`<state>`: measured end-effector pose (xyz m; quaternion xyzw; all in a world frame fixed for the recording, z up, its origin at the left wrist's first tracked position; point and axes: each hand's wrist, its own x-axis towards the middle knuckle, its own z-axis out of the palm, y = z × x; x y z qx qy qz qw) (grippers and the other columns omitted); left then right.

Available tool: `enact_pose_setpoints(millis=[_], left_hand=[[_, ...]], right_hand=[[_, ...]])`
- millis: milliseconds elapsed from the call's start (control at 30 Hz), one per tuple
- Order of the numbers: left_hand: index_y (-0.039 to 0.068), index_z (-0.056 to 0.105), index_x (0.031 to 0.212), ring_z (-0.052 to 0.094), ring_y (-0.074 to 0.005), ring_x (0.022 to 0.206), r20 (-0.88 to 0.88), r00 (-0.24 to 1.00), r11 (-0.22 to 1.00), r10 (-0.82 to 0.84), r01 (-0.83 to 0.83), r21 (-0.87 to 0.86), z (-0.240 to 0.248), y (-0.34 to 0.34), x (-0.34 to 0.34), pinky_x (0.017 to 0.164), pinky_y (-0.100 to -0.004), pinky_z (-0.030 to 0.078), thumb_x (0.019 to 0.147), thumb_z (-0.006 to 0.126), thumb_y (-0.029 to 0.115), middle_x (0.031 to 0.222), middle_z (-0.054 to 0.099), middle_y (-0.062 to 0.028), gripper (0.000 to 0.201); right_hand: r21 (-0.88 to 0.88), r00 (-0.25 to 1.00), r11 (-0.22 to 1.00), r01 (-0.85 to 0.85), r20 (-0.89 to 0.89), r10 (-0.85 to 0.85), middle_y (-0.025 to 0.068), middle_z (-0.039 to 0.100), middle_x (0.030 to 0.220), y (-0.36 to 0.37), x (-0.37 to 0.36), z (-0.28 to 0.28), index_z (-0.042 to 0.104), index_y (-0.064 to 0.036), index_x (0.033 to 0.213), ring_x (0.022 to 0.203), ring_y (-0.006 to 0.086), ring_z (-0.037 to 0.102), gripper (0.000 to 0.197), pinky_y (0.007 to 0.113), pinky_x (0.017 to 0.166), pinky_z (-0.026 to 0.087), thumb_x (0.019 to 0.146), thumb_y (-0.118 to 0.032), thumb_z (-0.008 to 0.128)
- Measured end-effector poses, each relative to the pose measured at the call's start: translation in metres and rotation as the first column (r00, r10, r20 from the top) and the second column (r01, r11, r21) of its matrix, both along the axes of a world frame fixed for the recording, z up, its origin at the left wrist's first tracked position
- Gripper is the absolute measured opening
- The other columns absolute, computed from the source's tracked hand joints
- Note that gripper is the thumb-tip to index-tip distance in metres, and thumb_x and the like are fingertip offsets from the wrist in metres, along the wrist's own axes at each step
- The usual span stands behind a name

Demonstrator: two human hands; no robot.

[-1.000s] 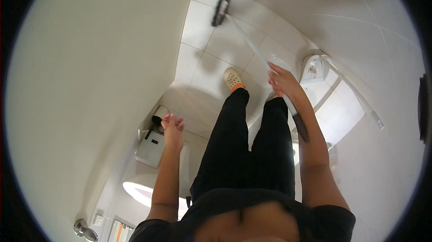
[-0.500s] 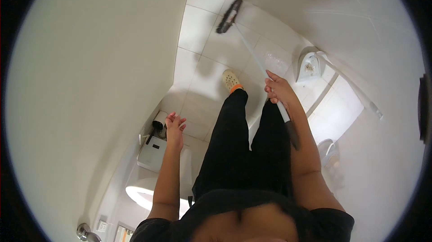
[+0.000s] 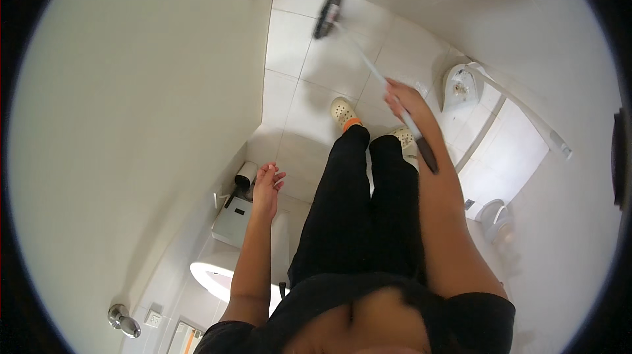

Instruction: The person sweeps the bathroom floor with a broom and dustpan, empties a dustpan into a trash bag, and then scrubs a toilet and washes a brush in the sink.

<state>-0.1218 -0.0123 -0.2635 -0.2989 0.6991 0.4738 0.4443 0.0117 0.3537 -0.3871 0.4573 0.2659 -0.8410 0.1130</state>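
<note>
From here I have one broom [image 3: 368,61] clasped in my right hand [image 3: 406,99], its one dark head [image 3: 328,14] just right of the door [image 3: 145,123]; one dustpan [image 3: 453,99] sits farther right of it. My left hand [image 3: 266,189] half-curls; I cannot tell if it's holding anything.

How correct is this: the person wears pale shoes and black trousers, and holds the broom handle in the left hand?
Not fully: the head view shows the right hand, not the left hand, holding the broom handle. The pale shoes and black trousers are correct.
</note>
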Motion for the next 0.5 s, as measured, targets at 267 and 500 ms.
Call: enact_pose_setpoints(millis=[267, 500], left_hand=[[0.006, 0.053, 0.106, 0.052, -0.0155, 0.092, -0.315, 0.879, 0.934, -0.358, 0.342, -0.105, -0.018, 0.055, 0.026, 0.08, -0.029, 0.04, 0.089, 0.054, 0.018, 0.1, 0.052, -0.003, 0.02], [0.005, 0.056, 0.102, 0.053, -0.0198, 0.093, -0.697, 0.291, 0.452, -0.655, 0.891, -0.052, -0.034, 0.319, 0.068, 0.08, -0.0306, 0.045, 0.083, 0.058, 0.009, 0.101, 0.05, -0.0076, 0.02]], right_hand=[[-0.003, 0.96, 1.0, 0.029, 0.277, -0.027, 0.001, 0.044, 0.058, -0.013, 0.101, 0.091, 0.033, -0.0083, 0.139, 0.04, 0.0095, 0.035, 0.053, 0.025, 0.034, 0.03, 0.09, -0.015, 0.051], [0.507, 0.963, 0.842, -0.185, -0.079, 0.259, 0.0045, 0.05, 0.058, -0.013, 0.022, -0.06, 0.046, -0.0007, 0.128, 0.043, 0.0131, 0.046, 0.048, 0.03, 0.039, 0.038, 0.085, -0.02, 0.053]])
